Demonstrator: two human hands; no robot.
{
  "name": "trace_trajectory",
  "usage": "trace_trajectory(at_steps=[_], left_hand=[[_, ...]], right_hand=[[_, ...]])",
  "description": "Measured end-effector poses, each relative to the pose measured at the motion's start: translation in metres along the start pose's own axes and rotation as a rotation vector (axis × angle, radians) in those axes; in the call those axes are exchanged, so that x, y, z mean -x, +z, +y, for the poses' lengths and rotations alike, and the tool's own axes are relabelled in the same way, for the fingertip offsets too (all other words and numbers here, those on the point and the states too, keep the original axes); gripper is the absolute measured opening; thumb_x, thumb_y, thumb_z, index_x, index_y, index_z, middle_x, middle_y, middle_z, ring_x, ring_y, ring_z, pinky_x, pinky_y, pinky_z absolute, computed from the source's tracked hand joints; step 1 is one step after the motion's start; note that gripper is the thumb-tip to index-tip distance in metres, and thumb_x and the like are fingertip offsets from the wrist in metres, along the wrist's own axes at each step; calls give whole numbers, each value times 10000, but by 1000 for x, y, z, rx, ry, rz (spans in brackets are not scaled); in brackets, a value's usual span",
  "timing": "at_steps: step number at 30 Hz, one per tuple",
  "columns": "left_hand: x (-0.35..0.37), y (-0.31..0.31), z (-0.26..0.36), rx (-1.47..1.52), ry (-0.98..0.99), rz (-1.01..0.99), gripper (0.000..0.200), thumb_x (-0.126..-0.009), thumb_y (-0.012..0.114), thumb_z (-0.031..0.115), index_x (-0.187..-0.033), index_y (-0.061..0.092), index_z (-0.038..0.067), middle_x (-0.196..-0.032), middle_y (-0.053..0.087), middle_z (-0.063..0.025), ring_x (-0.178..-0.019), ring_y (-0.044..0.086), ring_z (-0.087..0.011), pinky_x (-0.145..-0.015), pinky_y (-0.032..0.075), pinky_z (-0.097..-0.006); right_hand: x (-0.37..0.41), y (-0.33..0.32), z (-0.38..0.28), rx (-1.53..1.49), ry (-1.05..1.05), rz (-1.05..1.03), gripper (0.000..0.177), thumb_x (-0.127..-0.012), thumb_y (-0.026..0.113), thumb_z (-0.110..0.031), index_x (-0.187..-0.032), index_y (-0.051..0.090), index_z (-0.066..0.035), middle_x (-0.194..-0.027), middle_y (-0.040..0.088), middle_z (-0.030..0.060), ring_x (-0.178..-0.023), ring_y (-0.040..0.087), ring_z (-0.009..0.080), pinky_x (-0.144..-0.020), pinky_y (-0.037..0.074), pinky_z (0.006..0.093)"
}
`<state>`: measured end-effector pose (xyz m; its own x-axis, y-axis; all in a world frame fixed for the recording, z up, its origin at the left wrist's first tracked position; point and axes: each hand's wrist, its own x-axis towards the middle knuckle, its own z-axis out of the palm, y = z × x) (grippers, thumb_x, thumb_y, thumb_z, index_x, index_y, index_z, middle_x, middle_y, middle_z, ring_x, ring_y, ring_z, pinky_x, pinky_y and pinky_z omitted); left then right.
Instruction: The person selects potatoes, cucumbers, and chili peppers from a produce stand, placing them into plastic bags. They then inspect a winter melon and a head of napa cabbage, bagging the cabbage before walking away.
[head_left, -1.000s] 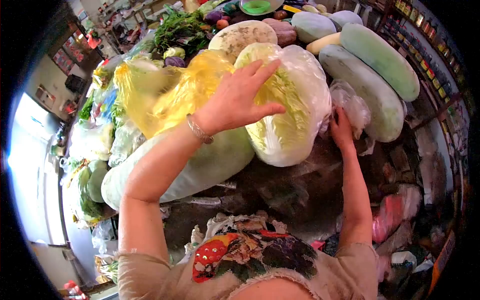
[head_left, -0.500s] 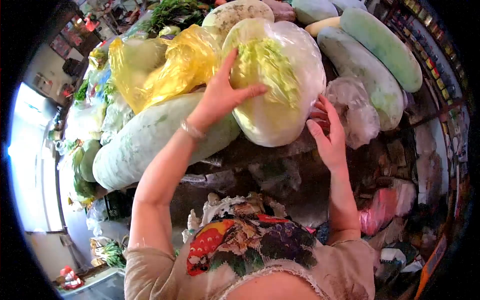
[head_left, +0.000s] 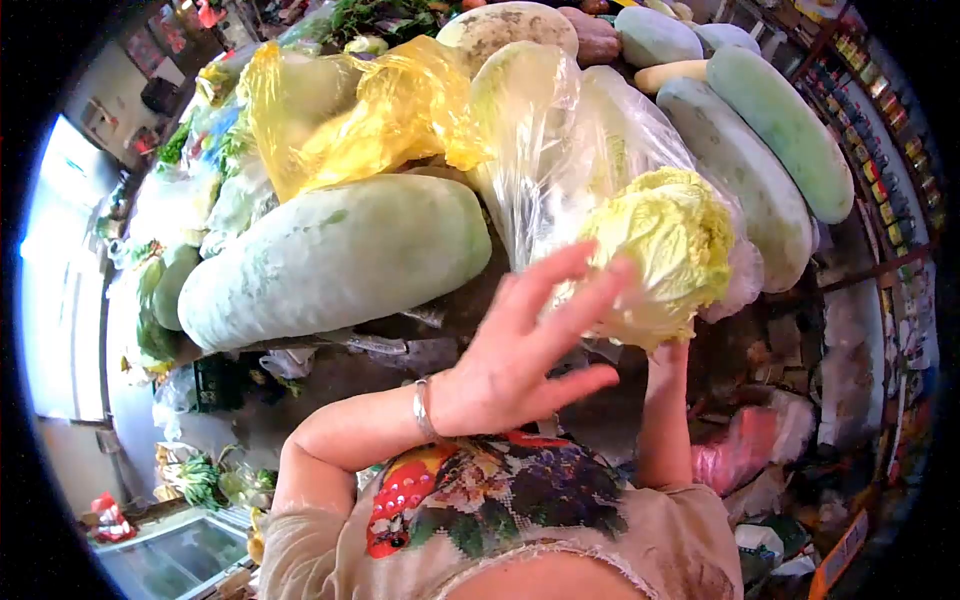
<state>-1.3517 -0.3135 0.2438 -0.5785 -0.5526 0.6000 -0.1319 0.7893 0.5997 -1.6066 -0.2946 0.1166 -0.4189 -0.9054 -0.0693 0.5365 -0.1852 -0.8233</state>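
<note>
A pale yellow napa cabbage (head_left: 668, 262) is raised in front of me, its leafy end turned toward me. My right hand (head_left: 669, 352) is under it and holds it up, with the fingers hidden behind the leaves. My left hand (head_left: 510, 350), wearing a silver bangle, is at the cabbage's left side with fingers spread and slightly blurred. Clear plastic film (head_left: 535, 150) stretches behind the cabbage. Left of it lies a large pale winter melon (head_left: 340, 262), beneath a yellow plastic bag (head_left: 375, 115).
More long winter melons (head_left: 740, 175) lie at the right of the heap. A mottled round melon (head_left: 510, 32) and leafy greens (head_left: 375, 20) are at the back. Pink plastic (head_left: 735, 450) sits low on the right, and a glass-topped case (head_left: 175, 560) stands at lower left.
The cabbage has tipped up and moved right and toward me. My right hand has gone beneath it. My left hand has come off its top and drawn back toward my body.
</note>
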Motion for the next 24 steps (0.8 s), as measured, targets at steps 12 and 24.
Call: trace_trajectory(at_steps=[12, 24], left_hand=[[-30, -8, -67, 152, -376, -106, 1335, -490, 927, 468, -1524, 185, 66, -1472, 391, -199, -1395, 342, -317, -1112, 219, -476], [4, -4, -71, 36, -326, 0, 1282, -509, 925, 376, -1504, 193, 35, -1403, 450, -192, -1310, 434, -324, -1062, 282, -442]], right_hand=[[9, 35, -21, 420, -539, -187, 778, -878, 696, -328, -1465, 311, 7, -1449, 427, 114, -1336, 403, 234, -1112, 308, 381], [6, 20, 6, 618, 25, -425, 988, -608, 892, -51, -1441, 362, -90, -1390, 487, 55, -1275, 472, 228, -1066, 400, 406]])
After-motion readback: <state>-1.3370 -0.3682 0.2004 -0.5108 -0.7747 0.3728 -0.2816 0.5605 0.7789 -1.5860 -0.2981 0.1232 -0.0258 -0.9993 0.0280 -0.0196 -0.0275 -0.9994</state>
